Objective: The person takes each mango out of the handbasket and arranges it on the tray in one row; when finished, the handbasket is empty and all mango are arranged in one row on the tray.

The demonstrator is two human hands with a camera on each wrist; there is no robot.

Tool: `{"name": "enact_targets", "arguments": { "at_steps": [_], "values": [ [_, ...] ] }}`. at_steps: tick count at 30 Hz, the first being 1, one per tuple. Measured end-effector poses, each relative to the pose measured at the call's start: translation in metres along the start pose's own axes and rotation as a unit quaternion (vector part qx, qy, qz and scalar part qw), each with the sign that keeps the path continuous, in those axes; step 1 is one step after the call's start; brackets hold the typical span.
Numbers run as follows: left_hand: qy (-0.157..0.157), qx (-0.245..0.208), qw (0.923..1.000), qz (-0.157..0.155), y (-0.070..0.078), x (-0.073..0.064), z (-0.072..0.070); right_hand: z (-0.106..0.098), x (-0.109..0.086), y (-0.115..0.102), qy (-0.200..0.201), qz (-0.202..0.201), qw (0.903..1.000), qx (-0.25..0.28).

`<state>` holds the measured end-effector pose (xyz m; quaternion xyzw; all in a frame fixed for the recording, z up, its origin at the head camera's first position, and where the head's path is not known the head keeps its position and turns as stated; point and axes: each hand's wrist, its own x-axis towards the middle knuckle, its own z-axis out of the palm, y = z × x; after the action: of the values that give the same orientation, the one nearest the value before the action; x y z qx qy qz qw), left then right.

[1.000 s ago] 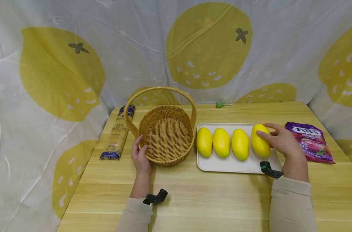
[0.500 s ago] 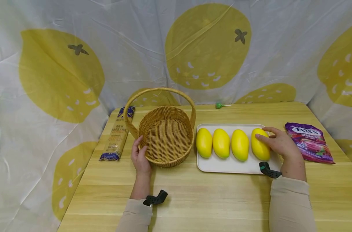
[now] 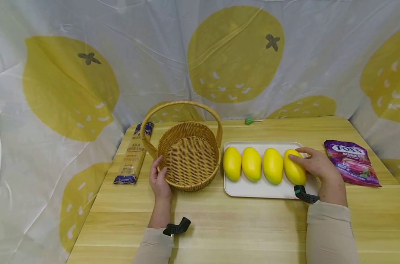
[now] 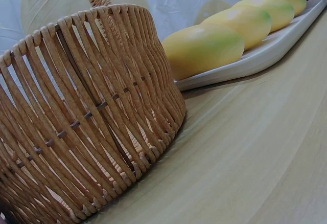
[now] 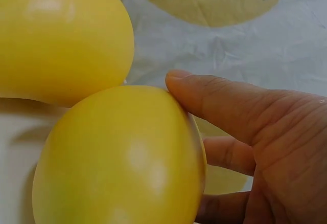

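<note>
My left hand (image 3: 161, 185) grips the near left rim of a round wicker basket (image 3: 200, 186) with a tall arched handle. In the left wrist view the woven wall of the basket (image 4: 92, 106) fills much of the picture. Several yellow mangoes lie in a row on a white rectangular tray (image 3: 252, 189). The rightmost mango (image 3: 294, 169) rests on the tray, tilted a little, with my right hand (image 3: 318, 168) holding its right side. In the right wrist view my thumb (image 5: 214, 98) touches that mango (image 5: 122, 157); my other fingers are partly hidden behind it.
A spaghetti pack (image 3: 131, 157) lies left of the basket. At the right is a purple Fox's candy bag (image 3: 353, 161), beyond my right hand. A green lollipop (image 3: 249, 121) lies near the table's back edge. Lemon-print cloth (image 3: 236, 55) hangs behind.
My right hand has lowered the rightmost mango onto the tray and moved slightly toward me and left. The left hand and the basket stay in place.
</note>
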<state>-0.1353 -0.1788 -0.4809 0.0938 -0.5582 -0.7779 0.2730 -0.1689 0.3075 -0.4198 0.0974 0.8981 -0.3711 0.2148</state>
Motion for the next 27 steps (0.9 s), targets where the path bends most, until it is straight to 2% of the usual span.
{"name": "enact_targets", "arguments": {
  "at_steps": [10,20,27],
  "values": [
    [-0.001,0.002,1.0000,-0.009,0.0002,-0.0004,-0.0012,-0.0003,-0.0010,0.0007,-0.007,0.007,1.0000,-0.002],
    [-0.007,-0.008,0.9999,0.001,-0.0012,-0.0008,-0.0010,-0.0002,-0.0022,0.0013,-0.015,0.012,0.9998,0.007],
    [-0.006,-0.010,0.9999,-0.003,-0.0001,-0.0008,-0.0007,-0.0001,-0.0030,0.0002,-0.015,0.011,0.9998,0.004]
  ]
}}
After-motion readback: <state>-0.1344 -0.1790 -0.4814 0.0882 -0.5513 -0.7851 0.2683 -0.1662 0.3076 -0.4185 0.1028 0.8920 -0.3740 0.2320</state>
